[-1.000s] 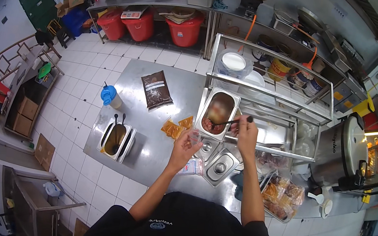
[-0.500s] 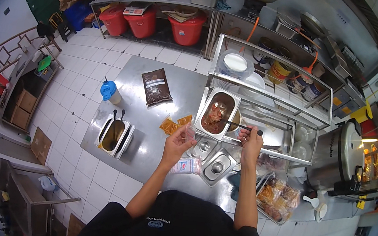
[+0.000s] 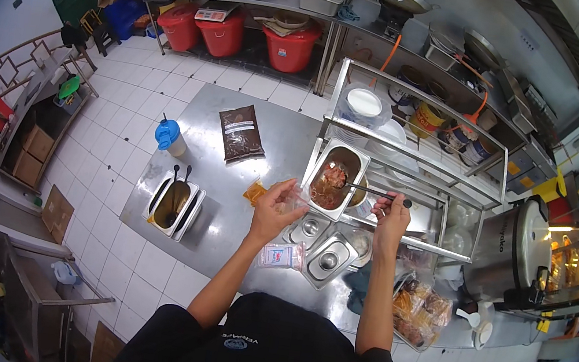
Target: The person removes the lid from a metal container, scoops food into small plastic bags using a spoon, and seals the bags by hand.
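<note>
My left hand (image 3: 273, 216) pinches a small clear plastic bag (image 3: 297, 197) just left of a deep steel food pan (image 3: 323, 212). Chunky reddish-brown food sits in the pan. With my right hand (image 3: 392, 224) I grip the dark handle of a ladle (image 3: 379, 193), which slants leftward into the pan. Its bowl is heaped with the food. Below the pan are steel lids (image 3: 327, 260) and a packet of plastic bags (image 3: 281, 256). Amber-coloured sachets (image 3: 254, 192) lie partly behind my left hand.
A steel rack (image 3: 410, 162) with plastic containers stands behind the pan. On the table's left are a brown-filled bag (image 3: 241, 134), a blue-lidded bottle (image 3: 170, 138) and sauce pans (image 3: 175, 207) with ladles. To the right are a tray of bagged food (image 3: 421, 312) and a large cooker (image 3: 506, 245).
The ladle has come up slightly with food in its bowl. My left fingers have spread a little wider on the plastic bag, and my right hand has shifted slightly right.
</note>
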{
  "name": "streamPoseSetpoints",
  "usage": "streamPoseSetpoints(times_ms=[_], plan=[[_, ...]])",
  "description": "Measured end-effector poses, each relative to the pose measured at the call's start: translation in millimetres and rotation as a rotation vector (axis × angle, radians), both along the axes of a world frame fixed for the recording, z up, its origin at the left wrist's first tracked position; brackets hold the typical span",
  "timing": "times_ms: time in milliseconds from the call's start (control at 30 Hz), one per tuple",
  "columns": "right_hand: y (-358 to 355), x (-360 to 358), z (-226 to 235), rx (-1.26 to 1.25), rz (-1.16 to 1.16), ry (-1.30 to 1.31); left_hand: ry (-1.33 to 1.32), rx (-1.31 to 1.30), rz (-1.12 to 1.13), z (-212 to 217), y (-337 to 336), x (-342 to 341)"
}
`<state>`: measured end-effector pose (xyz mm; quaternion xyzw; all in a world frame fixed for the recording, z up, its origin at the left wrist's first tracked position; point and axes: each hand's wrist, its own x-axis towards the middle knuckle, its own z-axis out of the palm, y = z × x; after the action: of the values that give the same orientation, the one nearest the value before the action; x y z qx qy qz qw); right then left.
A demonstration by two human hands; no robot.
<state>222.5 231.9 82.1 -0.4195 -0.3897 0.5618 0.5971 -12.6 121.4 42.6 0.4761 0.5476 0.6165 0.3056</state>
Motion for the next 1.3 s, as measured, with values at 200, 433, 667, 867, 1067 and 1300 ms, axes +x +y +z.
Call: streamPoseSetpoints(times_ms=[200,433,667,867,1067,1300], plan=[[15,7,28,0.061,0.017,0.002,0.208,0.042,0.000,32,26,0],[28,12,31,0.080,0.045,0.057,0.228,0.059,-0.023,35,36,1],[20,-5,-2,0.125,0.056,-0.232,0.203,0.041,0.070,25,29,-9],[17,-22,-19,0.222,0.118,-0.392,0.184,0.020,0.124,16,22,-18],[23,-15,-19,0.110,0.055,-0.313,0.183,0.032,0.139,15,17,-22],[25,-8,15,0.048,0.044,-0.099,0.220,0.064,0.085,17,23,-13]])
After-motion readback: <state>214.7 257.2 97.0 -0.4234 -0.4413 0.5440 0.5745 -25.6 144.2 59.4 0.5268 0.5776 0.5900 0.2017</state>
